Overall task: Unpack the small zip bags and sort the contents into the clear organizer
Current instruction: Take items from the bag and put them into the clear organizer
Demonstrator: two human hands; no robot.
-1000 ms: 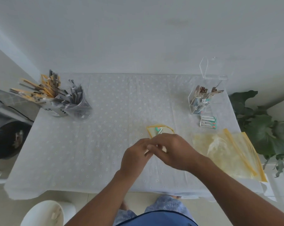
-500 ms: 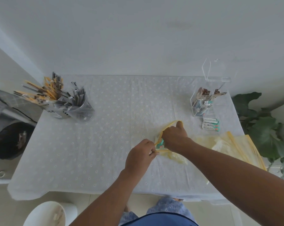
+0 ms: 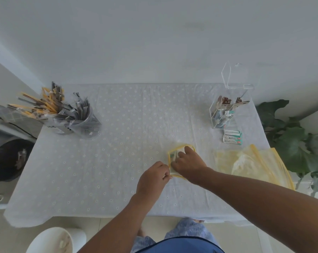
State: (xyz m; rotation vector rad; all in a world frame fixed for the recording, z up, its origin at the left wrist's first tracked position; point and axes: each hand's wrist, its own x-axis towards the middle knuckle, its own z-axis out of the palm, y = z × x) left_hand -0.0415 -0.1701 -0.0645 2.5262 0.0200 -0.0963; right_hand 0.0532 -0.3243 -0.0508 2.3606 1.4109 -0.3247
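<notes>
Worktop [image 3: 118, 161]: one, cloth-covered.
Large yellow bags [image 3: 253, 165]: heap at right, count unclear.
Clear organizer [image 3: 225, 114]: one, far right, sachets inside.
Small zip bag [image 3: 174, 152]: mouth now wider than half a second ago.
Right hand [image 3: 189, 162]: fingers reaching inside, grasp unclear.
Left hand [image 3: 152, 177]: pinching rim, unchanged.

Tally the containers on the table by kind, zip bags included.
Small zip bag, in both hands: 1
Large zip bags, lying flat at right: cannot separate, at least 1
Clear organizer: 1
Clear cups of sticks: 2
Total: at least 5
</notes>
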